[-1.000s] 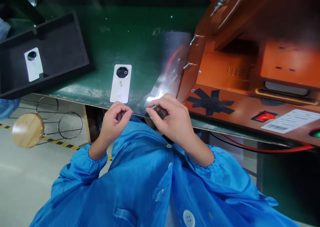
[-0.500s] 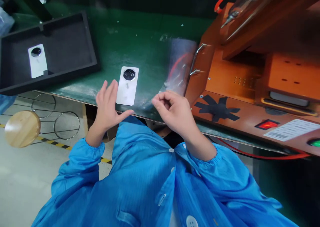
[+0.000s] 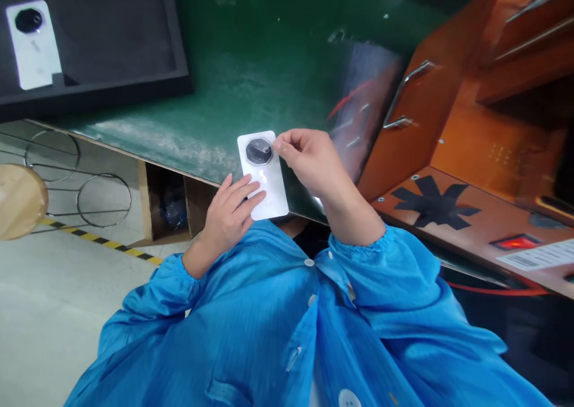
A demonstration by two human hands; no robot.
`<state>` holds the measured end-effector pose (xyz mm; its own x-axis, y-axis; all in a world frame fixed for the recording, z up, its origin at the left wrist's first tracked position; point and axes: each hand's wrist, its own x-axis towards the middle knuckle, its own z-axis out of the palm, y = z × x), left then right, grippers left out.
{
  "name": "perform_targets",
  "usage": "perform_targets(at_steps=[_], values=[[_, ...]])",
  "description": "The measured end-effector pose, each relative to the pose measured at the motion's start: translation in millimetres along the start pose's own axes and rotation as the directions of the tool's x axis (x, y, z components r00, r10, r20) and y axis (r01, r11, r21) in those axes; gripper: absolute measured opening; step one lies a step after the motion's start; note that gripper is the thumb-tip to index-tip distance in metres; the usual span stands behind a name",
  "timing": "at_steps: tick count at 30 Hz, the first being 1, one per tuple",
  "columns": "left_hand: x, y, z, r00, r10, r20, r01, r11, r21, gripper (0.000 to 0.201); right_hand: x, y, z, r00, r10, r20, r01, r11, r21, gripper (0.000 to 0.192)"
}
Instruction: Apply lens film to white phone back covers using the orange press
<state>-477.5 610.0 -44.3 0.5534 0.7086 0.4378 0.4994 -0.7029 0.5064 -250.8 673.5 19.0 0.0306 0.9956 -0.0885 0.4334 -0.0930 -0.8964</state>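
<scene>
A white phone back cover [image 3: 272,193] with a black octagonal camera window [image 3: 259,151] lies at the near edge of the green table, slightly tilted. My left hand [image 3: 231,213] rests on its lower left side, fingers spread and laid over the surface. At the upper right corner of the window, the thumb and index finger of my right hand [image 3: 311,159] are pinched together, touching or just above the cover. Whatever sits between those fingertips is too small to make out.
Another white phone back cover [image 3: 33,48] lies in a black tray [image 3: 116,90] at the upper left. To the right stands an orange machine [image 3: 475,126] with a metal handle [image 3: 410,87], beside clear plastic film [image 3: 359,108]. A round wooden stool [image 3: 20,201] is at the lower left.
My left hand has moved from beside the cover onto it. My right hand has come over to the camera window, still pinched. The view has shifted left and closer to the table.
</scene>
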Motion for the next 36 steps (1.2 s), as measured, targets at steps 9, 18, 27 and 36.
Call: perform_targets(at_steps=[9,18,27,36], values=[[1.0,-0.5,3.4,0.997,0.042,-0.064,-0.041,0.999,0.005,0.046,5.4,-6.4,-6.7,0.997,0.032,0.075,-0.024,0.994,-0.111,0.031],[4.3,-0.1,2.8,0.992,0.071,-0.1,-0.071,0.997,0.008,0.047,10.6,-2.1,-4.9,0.997,0.038,0.068,-0.023,0.978,-0.209,0.03],[3.3,-1.5,2.4,0.996,0.049,-0.078,-0.05,0.999,-0.014,0.05,13.2,3.5,-0.5,1.0,0.005,0.023,0.003,0.953,-0.304,0.026],[4.6,-1.3,1.5,0.994,0.073,-0.084,-0.072,0.997,0.01,0.049,14.1,2.8,0.6,1.0,0.021,0.002,-0.019,0.941,-0.337,0.023]])
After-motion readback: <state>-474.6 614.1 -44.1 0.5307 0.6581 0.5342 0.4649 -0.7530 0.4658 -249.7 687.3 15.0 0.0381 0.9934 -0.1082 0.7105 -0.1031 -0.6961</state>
